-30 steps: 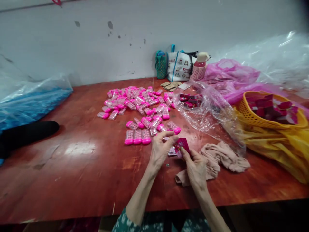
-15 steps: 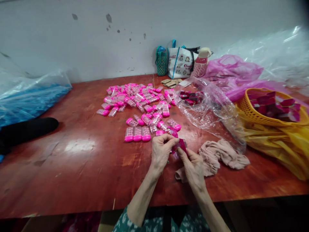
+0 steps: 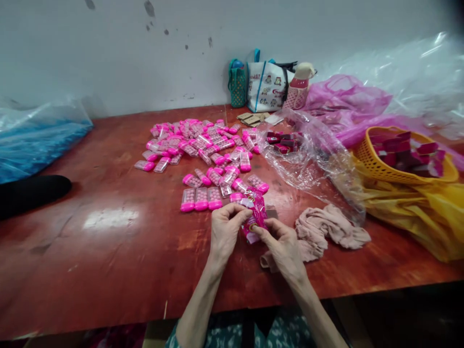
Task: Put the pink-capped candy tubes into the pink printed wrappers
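Both hands hold a shiny magenta printed wrapper (image 3: pixel 256 203) above the near part of the table. My left hand (image 3: pixel 225 232) pinches its left edge between thumb and fingertips. On the lower right side, the thumb and fingers of my right hand (image 3: pixel 284 244) close on the same wrapper. Just beyond lie small clear boxes with pink caps and pale pink balls inside; three of these boxes (image 3: pixel 201 198) stand in a neat row. A larger loose pile of pink-capped boxes (image 3: pixel 195 137) spreads behind them. Part of a small brownish flat piece (image 3: pixel 271 212) shows behind my right fingers.
A crumpled beige cloth (image 3: pixel 326 227) lies right of my right hand. Further right are a clear plastic bag (image 3: pixel 300 169) with dark red pieces and a yellow basket (image 3: pixel 366 157) on yellow plastic. A patterned bag (image 3: pixel 264 89) stands by the wall; a black object (image 3: pixel 36 193) lies left.
The wrapper, folded and dark between my fingers before, now shows more of its printed face. My hands have moved slightly apart, and the view has shifted a little.
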The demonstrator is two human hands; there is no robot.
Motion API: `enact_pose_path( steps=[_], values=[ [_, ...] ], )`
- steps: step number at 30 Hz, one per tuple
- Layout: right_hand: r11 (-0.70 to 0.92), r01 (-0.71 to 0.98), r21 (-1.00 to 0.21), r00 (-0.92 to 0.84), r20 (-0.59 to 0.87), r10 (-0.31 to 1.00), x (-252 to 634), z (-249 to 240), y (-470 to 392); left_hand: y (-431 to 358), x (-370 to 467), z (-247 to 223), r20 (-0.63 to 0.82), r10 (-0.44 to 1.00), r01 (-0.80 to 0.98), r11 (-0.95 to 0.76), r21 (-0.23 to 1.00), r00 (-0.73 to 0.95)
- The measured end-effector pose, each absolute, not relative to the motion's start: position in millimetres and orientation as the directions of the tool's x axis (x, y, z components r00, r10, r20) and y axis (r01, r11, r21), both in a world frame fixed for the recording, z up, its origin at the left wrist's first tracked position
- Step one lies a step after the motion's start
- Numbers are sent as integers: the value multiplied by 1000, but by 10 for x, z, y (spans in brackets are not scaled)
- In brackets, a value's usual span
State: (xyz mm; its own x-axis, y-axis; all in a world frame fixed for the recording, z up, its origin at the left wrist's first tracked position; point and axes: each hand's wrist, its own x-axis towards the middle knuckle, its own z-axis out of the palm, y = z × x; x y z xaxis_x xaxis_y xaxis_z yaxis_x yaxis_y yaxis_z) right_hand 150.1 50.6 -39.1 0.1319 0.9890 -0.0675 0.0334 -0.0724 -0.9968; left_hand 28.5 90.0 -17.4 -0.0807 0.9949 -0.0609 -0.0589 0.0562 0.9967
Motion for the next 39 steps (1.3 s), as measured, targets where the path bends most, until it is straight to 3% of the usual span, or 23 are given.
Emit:
enact_pose_path(
  steps=[9, 14, 18, 28, 32, 39],
  values=[
    [-45, 127, -991, 148, -26, 989, 1387, -421, 426, 784, 188, -298, -136, 975, -116, 117, 986, -178],
    [-65, 141, -988, 70, -55, 996, 1359, -458, 420, 751, 196, -291, -83, 973, -70, 69, 995, -215],
    [-73, 138, -988, 56, -66, 996, 1368, -477, 433, 709, 216, -262, 42, 970, 74, -25, 997, -239],
    [-143, 19, -990, 32, -142, 989, 1429, -434, 471, 697, 209, -262, 47, 983, 162, -17, 987, -178],
    [-205, -26, -978, 46, -206, 977, 1396, -382, 483, 700, 172, -246, 19, 990, 105, -4, 994, -136],
    [-118, 84, -990, 26, -116, 993, 1384, -438, 447, 715, 69, -209, -72, 997, -28, 73, 997, 35]
  ],
)
